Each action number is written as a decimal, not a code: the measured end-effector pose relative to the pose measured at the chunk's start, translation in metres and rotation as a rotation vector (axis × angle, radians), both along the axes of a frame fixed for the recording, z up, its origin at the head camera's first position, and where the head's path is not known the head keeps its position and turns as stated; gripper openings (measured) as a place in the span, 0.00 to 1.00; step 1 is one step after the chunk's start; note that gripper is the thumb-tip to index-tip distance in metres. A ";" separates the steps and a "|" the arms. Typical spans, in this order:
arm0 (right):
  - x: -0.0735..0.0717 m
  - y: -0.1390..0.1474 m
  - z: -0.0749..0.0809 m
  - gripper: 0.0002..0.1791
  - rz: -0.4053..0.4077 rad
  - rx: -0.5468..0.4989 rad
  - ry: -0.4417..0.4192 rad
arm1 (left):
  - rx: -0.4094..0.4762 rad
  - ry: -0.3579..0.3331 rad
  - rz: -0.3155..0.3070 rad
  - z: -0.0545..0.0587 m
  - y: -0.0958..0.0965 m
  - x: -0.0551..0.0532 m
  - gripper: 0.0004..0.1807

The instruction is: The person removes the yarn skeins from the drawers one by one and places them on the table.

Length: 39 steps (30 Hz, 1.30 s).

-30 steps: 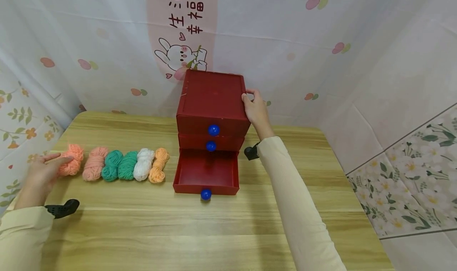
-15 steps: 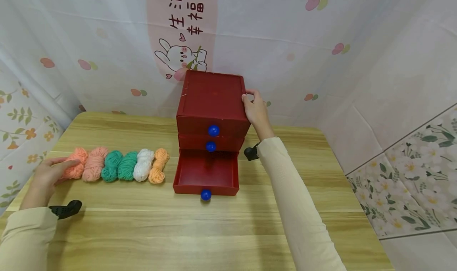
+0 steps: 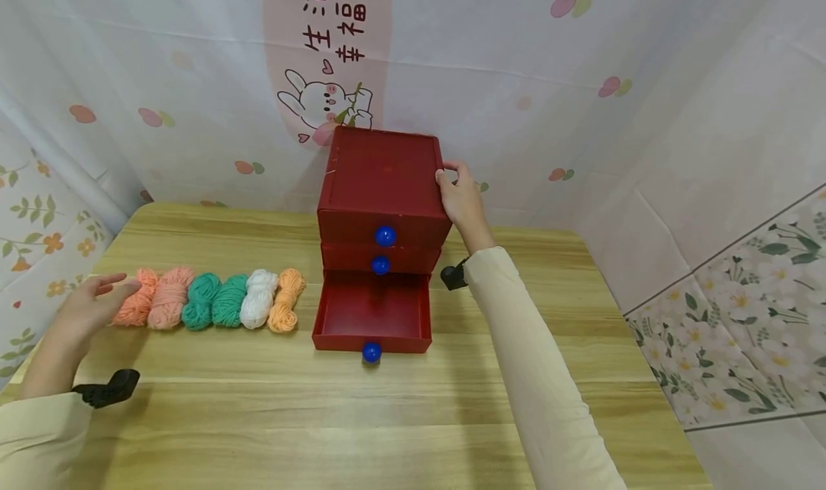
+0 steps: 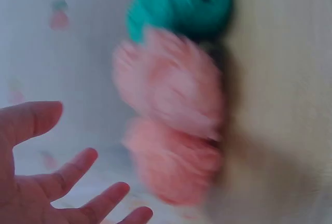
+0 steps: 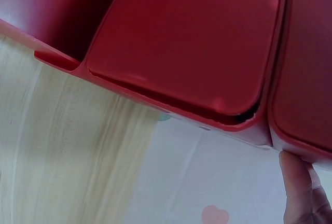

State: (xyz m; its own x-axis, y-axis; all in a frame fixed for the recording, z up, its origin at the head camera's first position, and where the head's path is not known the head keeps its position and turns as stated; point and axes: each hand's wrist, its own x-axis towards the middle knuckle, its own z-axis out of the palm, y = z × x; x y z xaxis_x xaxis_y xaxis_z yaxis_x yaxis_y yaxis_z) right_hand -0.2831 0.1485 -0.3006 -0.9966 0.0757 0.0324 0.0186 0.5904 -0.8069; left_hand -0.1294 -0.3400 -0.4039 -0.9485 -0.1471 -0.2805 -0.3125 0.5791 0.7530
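Note:
In the head view my left hand (image 3: 87,311) hovers at the left end of a row of yarn skeins, closest to the coral skein (image 3: 143,300). Its fingers are spread and hold nothing; in the left wrist view a gap separates them from the coral skein (image 4: 174,162). The coral skein lies against a pink skein (image 3: 170,300). My right hand (image 3: 466,203) rests against the upper right side of a red drawer box (image 3: 387,171), thumb at the top edge. The right wrist view shows fingertips (image 5: 293,167) touching the box's side.
Two green skeins (image 3: 229,302), a white skein (image 3: 259,300) and an orange skein (image 3: 287,302) continue the row. The bottom drawer (image 3: 372,311) is pulled out with nothing in it; the upper two are closed. Blue knobs (image 3: 385,236) stick out in front. A patterned curtain (image 3: 516,117) hangs behind.
My left hand moved the coral skein right until it lay beside the pink one, then let go and drew back left. My right hand stayed at the drawer box.

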 end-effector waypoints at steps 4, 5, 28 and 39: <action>0.000 -0.001 0.000 0.25 0.003 -0.007 0.010 | -0.185 0.193 -0.081 0.018 0.030 0.008 0.35; 0.000 -0.001 0.000 0.25 0.001 -0.008 0.012 | -0.222 0.251 -0.095 0.022 0.041 0.010 0.33; 0.003 0.000 0.002 0.24 -0.006 0.005 0.001 | -0.239 0.300 -0.534 -0.008 0.256 0.056 0.20; 0.002 0.001 0.002 0.24 -0.009 -0.003 -0.004 | -0.213 0.315 -0.547 -0.027 0.278 0.045 0.21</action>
State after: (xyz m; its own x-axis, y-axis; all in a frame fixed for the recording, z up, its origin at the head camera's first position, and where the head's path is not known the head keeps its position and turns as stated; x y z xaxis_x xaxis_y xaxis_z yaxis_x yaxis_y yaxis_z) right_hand -0.2810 0.1490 -0.2984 -0.9960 0.0849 0.0284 0.0271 0.5880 -0.8084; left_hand -0.0844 -0.0621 -0.4313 -0.9339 0.3575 0.0047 0.2854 0.7375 0.6121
